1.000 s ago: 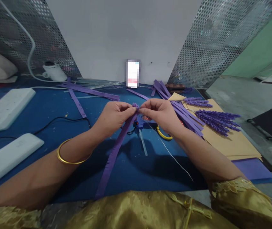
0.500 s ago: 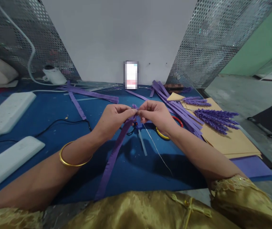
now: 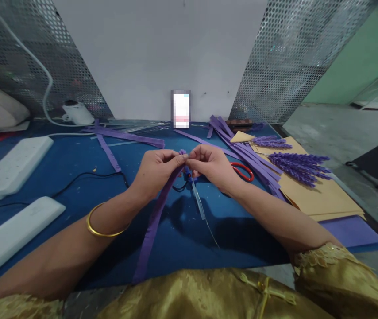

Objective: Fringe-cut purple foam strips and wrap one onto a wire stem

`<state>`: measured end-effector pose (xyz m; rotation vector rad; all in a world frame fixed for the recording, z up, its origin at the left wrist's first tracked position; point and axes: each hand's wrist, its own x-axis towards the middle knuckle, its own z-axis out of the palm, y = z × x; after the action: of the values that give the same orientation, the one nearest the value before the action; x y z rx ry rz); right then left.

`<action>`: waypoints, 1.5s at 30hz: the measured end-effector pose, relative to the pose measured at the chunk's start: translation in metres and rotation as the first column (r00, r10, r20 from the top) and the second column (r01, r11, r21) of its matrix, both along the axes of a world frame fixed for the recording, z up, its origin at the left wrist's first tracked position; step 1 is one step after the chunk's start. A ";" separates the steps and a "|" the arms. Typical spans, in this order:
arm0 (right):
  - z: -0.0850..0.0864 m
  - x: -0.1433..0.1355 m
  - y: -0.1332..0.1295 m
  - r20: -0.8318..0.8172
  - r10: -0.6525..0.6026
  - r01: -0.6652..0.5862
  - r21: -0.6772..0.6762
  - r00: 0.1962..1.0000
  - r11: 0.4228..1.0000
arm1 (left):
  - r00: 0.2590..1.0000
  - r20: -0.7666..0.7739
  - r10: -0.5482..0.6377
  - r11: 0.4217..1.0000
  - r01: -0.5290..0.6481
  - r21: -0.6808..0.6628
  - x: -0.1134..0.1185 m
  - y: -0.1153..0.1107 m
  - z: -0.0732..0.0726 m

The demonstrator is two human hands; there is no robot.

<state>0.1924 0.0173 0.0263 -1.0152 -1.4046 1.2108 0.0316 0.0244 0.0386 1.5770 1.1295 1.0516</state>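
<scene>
Over the middle of the table, my left hand [image 3: 159,170] pinches a long purple crepe paper strip [image 3: 156,212], whose free end hangs down toward my lap. Right beside it, thumb and fingers of my right hand [image 3: 209,166] are closed at a thin wire stem [image 3: 210,228], which slants down below the hands. A small ruffled purple tip [image 3: 182,152] shows just above my fingertips, which almost meet. Under the hands lies a blue glue gun [image 3: 190,179] with a clear glue stick [image 3: 198,201] sticking out. Red-handled scissors [image 3: 244,172] lie partly behind my right hand.
Purple paper strips [image 3: 248,155] and finished lavender sprigs [image 3: 300,166] on brown paper [image 3: 322,195] lie to the right. At the left are a white power strip [image 3: 16,164] and a long white box [image 3: 19,235]. A lit phone [image 3: 180,108] leans against the back panel.
The wire's lower end has swung left, closer to the glue stick. The ruffled purple tip shows less above my fingers. Both hands stay together, and the view has tilted slightly.
</scene>
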 end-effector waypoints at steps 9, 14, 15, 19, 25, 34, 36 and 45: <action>0.011 0.005 -0.009 0.058 0.114 -0.107 -0.112 0.992 0.988 | 0.992 0.124 0.031 0.997 -0.023 -0.071 -0.005 0.006 0.000; 0.007 -0.001 -0.017 0.038 0.079 -0.074 -0.119 0.996 0.990 | 0.977 0.210 -0.033 0.975 0.077 -0.207 -0.006 0.009 -0.002; 0.006 -0.002 -0.019 0.035 0.074 -0.070 -0.120 0.997 0.990 | 0.975 0.217 -0.041 0.973 0.089 -0.214 -0.006 0.009 -0.003; 0.000 -0.005 -0.028 0.011 0.047 -0.046 -0.126 0.999 0.991 | 0.970 0.235 -0.057 0.973 0.107 -0.207 -0.002 0.006 -0.008; -0.018 -0.005 -0.041 -0.044 0.002 -0.008 -0.141 0.999 0.990 | 0.969 0.238 -0.063 0.960 0.124 -0.251 0.002 -0.002 -0.022; -0.041 -0.001 -0.047 -0.069 0.020 -0.031 -0.165 0.997 0.986 | 0.965 0.263 -0.018 0.940 0.106 -0.325 -0.007 -0.010 -0.039; -0.044 0.000 -0.048 -0.067 0.044 -0.056 -0.188 0.997 0.981 | 0.966 0.255 -0.030 0.941 0.114 -0.319 -0.006 -0.012 -0.044; -0.047 0.005 -0.049 -0.113 0.079 -0.105 -0.238 0.990 0.966 | 0.949 0.308 -0.072 0.908 0.190 -0.373 -0.008 -0.015 -0.051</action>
<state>0.1972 -0.0322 -0.0204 -1.0471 -1.2560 1.5114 0.0239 0.0090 -0.0123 1.1173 0.9481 0.8604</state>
